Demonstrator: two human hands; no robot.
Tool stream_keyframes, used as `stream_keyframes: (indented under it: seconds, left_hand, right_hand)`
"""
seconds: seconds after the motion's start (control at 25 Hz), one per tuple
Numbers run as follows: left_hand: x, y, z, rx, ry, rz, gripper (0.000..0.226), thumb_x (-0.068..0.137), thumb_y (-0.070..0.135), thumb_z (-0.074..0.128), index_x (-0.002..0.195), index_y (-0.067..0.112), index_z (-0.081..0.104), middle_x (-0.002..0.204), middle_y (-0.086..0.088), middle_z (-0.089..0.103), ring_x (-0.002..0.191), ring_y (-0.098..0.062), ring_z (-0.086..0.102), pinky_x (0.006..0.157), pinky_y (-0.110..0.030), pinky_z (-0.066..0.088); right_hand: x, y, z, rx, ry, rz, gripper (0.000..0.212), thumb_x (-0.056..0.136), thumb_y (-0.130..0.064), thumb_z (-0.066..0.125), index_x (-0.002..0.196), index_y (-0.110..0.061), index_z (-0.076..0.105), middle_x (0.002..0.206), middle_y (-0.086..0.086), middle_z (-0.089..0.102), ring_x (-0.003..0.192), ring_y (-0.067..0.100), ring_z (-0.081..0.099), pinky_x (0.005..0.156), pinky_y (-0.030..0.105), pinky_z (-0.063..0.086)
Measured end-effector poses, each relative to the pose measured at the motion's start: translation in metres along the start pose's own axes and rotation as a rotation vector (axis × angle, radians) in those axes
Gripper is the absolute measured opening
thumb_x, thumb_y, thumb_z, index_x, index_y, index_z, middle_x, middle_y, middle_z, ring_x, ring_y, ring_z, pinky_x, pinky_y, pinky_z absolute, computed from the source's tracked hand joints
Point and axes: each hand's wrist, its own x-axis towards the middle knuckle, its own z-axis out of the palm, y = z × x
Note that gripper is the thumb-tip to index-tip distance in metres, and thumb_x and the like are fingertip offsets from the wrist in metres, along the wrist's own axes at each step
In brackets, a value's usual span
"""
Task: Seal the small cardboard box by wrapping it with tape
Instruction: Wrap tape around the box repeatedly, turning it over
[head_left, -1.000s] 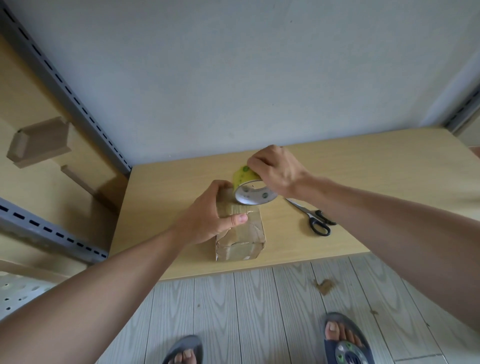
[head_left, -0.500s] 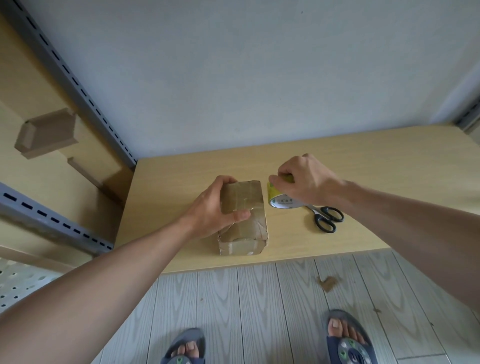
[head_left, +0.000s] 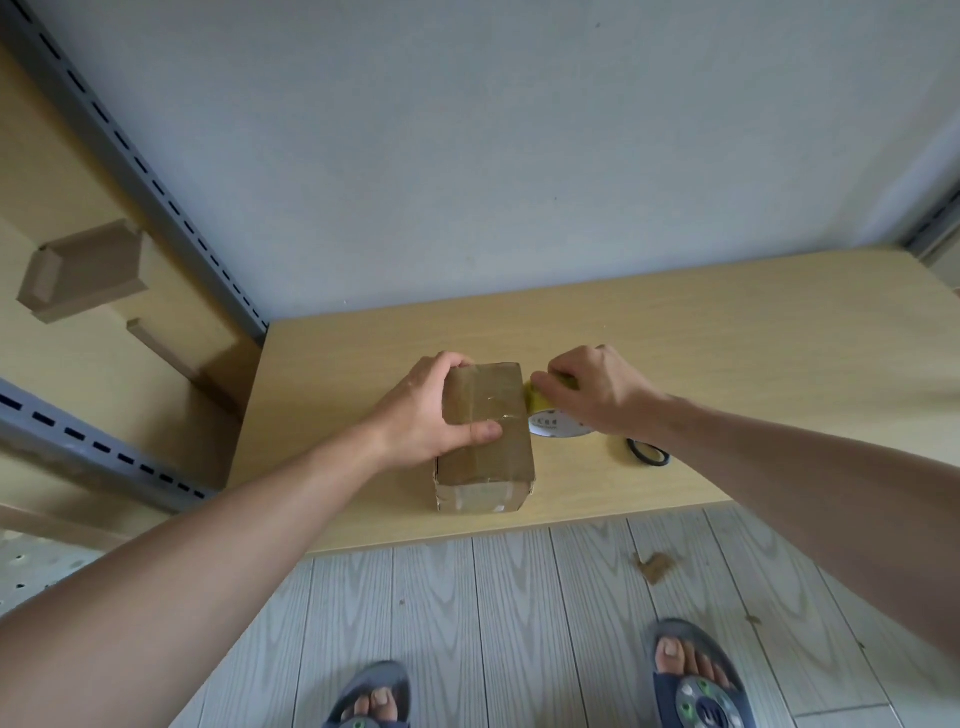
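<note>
Head view, looking down: the small cardboard box (head_left: 485, 447) lies flat on the desk (head_left: 727, 364), close to its near edge, one short end facing the person. The left hand (head_left: 423, 415) holds the box from its left side, fingers curled over the far left corner and the thumb laid across the top. A shiny strip of clear tape (head_left: 498, 410) crosses the top of the box just beyond that thumb. Against the right side of the box, towards its far end, stands the tape roll (head_left: 553, 421), yellow-green with a white core face, tilted. The right hand (head_left: 597, 389) grips it from above, fingers curled round its rim. Right of the box, past the roll, the black handles of the scissors (head_left: 647, 451) show from under the right wrist. On the floor, nearer than the box, lies a brown scrap (head_left: 655, 565).
</note>
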Motion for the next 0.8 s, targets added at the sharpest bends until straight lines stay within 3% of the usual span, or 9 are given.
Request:
stream_keyframes:
  seconds: [0.16, 0.24, 0.32, 0.4, 0.48, 0.6, 0.68, 0.76, 0.8]
  left_hand:
    - [0.009, 0.050, 0.013, 0.271, -0.077, -0.279, 0.121, 0.056, 0.079, 0.077, 0.152, 0.027, 0.023, 0.145, -0.006, 0.027, 0.132, -0.031, 0.046, 0.106, -0.044, 0.045]
    - [0.012, 0.062, 0.033, 0.325, 0.004, -0.354, 0.118, 0.053, 0.073, 0.080, 0.147, 0.029, 0.024, 0.138, -0.008, 0.026, 0.125, -0.039, 0.043, 0.097, -0.046, 0.048]
    - [0.015, 0.062, 0.035, 0.222, 0.058, -0.391, 0.108, 0.054, 0.059, 0.084, 0.140, 0.030, 0.027, 0.129, -0.007, 0.027, 0.117, -0.038, 0.042, 0.091, -0.044, 0.049]
    - [0.016, 0.048, 0.024, -0.032, 0.097, -0.360, 0.105, 0.048, 0.053, 0.081, 0.137, 0.032, 0.031, 0.123, -0.007, 0.032, 0.112, -0.032, 0.049, 0.089, -0.041, 0.052]
    - [0.011, 0.023, 0.020, -0.300, 0.129, -0.275, 0.103, 0.044, 0.051, 0.082, 0.134, 0.034, 0.036, 0.129, -0.006, 0.042, 0.111, -0.027, 0.056, 0.090, -0.039, 0.054]
    - [-0.004, -0.006, 0.024, -0.672, 0.064, -0.194, 0.092, 0.048, 0.043, 0.086, 0.126, 0.038, 0.039, 0.137, -0.011, 0.052, 0.120, -0.029, 0.061, 0.100, -0.051, 0.054]
    - [-0.007, -0.017, 0.016, -0.512, 0.070, -0.076, 0.096, 0.054, 0.043, 0.085, 0.134, 0.039, 0.033, 0.140, -0.005, 0.049, 0.129, -0.019, 0.055, 0.107, -0.041, 0.049]
    - [-0.005, -0.015, 0.005, -0.307, 0.075, 0.041, 0.099, 0.061, 0.042, 0.083, 0.142, 0.040, 0.027, 0.135, 0.007, 0.051, 0.124, 0.001, 0.053, 0.106, -0.027, 0.046]
    - [-0.006, -0.012, 0.002, -0.268, 0.068, 0.072, 0.090, 0.064, 0.044, 0.080, 0.139, 0.045, 0.029, 0.134, 0.010, 0.052, 0.122, 0.002, 0.053, 0.105, -0.030, 0.047]
  right_hand:
    - [0.007, -0.010, -0.001, -0.015, 0.002, 0.041, 0.051, 0.096, -0.029, 0.056, 0.049, -0.018, 0.040, 0.048, -0.003, 0.041, 0.045, 0.014, 0.036, 0.045, 0.030, 0.026]
    - [0.008, -0.011, 0.001, -0.003, 0.008, 0.033, 0.051, 0.095, -0.027, 0.057, 0.048, -0.018, 0.038, 0.047, -0.003, 0.039, 0.044, 0.014, 0.034, 0.045, 0.030, 0.026]
    - [0.009, -0.010, 0.003, 0.044, 0.022, 0.054, 0.050, 0.094, -0.027, 0.059, 0.049, -0.012, 0.043, 0.047, -0.002, 0.040, 0.044, 0.013, 0.034, 0.045, 0.029, 0.026]
    - [0.013, -0.014, -0.001, 0.132, 0.095, 0.071, 0.048, 0.093, -0.032, 0.061, 0.054, -0.006, 0.049, 0.051, -0.001, 0.043, 0.046, 0.013, 0.035, 0.044, 0.027, 0.028]
    - [0.018, -0.028, -0.011, 0.243, 0.197, 0.074, 0.049, 0.094, -0.038, 0.061, 0.057, -0.009, 0.046, 0.054, -0.001, 0.039, 0.049, 0.012, 0.033, 0.046, 0.025, 0.025]
    - [0.023, -0.046, -0.016, 0.378, 0.198, 0.068, 0.052, 0.099, -0.042, 0.054, 0.058, -0.016, 0.037, 0.056, -0.003, 0.035, 0.051, 0.012, 0.031, 0.050, 0.029, 0.024]
    - [0.025, -0.051, -0.011, 0.396, 0.121, 0.053, 0.059, 0.099, -0.052, 0.047, 0.060, -0.008, 0.041, 0.059, 0.000, 0.039, 0.056, 0.014, 0.039, 0.055, 0.031, 0.029]
    - [0.029, -0.054, -0.006, 0.382, 0.045, 0.054, 0.072, 0.095, -0.066, 0.042, 0.069, 0.002, 0.048, 0.064, 0.004, 0.044, 0.062, 0.017, 0.048, 0.058, 0.032, 0.034]
    - [0.032, -0.056, -0.004, 0.379, 0.022, 0.057, 0.076, 0.093, -0.070, 0.042, 0.071, 0.002, 0.049, 0.066, 0.005, 0.046, 0.065, 0.018, 0.051, 0.059, 0.032, 0.035]
